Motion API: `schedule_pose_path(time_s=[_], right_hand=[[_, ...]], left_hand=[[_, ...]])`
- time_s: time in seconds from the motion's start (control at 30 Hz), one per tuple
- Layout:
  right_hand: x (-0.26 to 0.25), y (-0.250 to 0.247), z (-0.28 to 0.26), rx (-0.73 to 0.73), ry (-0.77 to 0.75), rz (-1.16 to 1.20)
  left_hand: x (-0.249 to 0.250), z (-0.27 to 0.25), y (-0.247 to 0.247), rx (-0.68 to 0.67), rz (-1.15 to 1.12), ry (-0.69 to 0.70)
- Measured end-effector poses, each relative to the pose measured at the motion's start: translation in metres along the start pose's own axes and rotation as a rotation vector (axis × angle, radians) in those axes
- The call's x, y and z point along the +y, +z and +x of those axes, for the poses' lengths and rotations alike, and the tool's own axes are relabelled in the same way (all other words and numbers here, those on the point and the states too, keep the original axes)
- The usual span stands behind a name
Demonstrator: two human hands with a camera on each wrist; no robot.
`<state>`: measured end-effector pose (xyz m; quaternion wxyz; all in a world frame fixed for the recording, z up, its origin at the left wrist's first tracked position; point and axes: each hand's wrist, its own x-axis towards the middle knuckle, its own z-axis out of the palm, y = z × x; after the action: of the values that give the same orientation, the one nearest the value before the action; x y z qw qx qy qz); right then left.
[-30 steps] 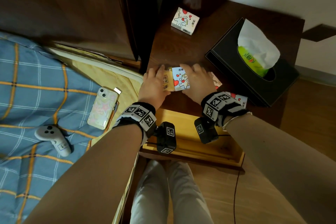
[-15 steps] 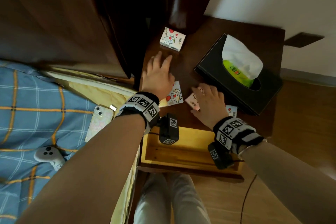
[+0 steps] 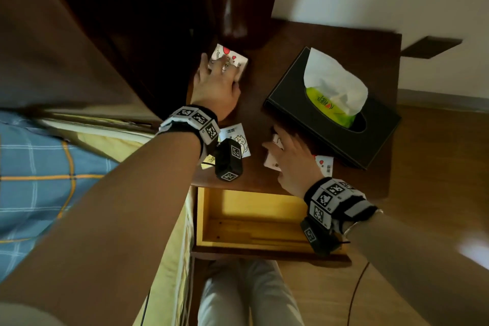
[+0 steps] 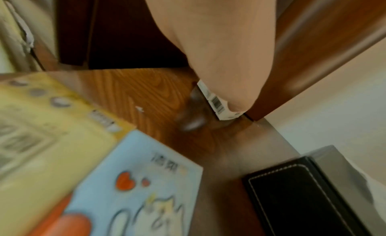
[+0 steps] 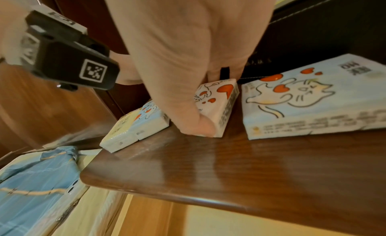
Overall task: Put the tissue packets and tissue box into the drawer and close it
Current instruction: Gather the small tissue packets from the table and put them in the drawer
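Dark-brown wooden nightstand surface (image 3: 312, 42) sits btwn a bed w/ a blue plaid cover (image 3: 39, 167) and a white wall.

Left hand (image 3: 215, 82) is stretched to the far back corner, fingers (image 3: 221, 63) curled over a small white tissue packet w/ red hearts and a cat drawing (image 3: 238, 59). In the left wrist view the thumb presses that packet's barcode edge (image 4: 217, 104) down at the corner, so it's gripped, resting on the wood.

Right hand (image 3: 293, 164) is nearer the front edge, pinching a pinkish-white tissue packet w/ red hearts (image 5: 219, 105): thumb (image 5: 196, 124) on the near side, other fingers over the far side, packet tilted up on its edge.

Just left of that hand lies a yellow-and-pale-blue tissue packet pair (image 5: 135, 129), flat, partly under the left wrist. Just right of it lies a pale-blue tissue packet w/ a cat outline (image 5: 303, 97), flat, touching or nearly touching the box behind; can't tell which.

Beyond the right hand's fingertips stands a black rectangular tissue box w/ white stitching (image 3: 317, 124), white tissue (image 3: 333, 79) sticking up from its oval slot.

Below the right wrist the light-yellow wooden drawer (image 3: 254, 243) is pulled open, none of the packets inside. Person's pale trouser legs (image 3: 248, 296) show under it.
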<state>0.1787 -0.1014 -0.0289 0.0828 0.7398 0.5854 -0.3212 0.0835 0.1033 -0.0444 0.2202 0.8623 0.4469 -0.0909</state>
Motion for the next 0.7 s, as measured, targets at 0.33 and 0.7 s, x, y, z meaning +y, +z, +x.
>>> schedule_pose_path(time_s=[0.33, 0.7], right_hand=[[0.000, 0.002, -0.008, 0.053, 0.087, 0.086], [0.006, 0.012, -0.008, 0.116, 0.138, 0.096]], left_hand=[[0.017, -0.011, 0.016, 0.084, 0.016, -0.033], [0.012, -0.001, 0.007, 0.096, 0.004, -0.132]])
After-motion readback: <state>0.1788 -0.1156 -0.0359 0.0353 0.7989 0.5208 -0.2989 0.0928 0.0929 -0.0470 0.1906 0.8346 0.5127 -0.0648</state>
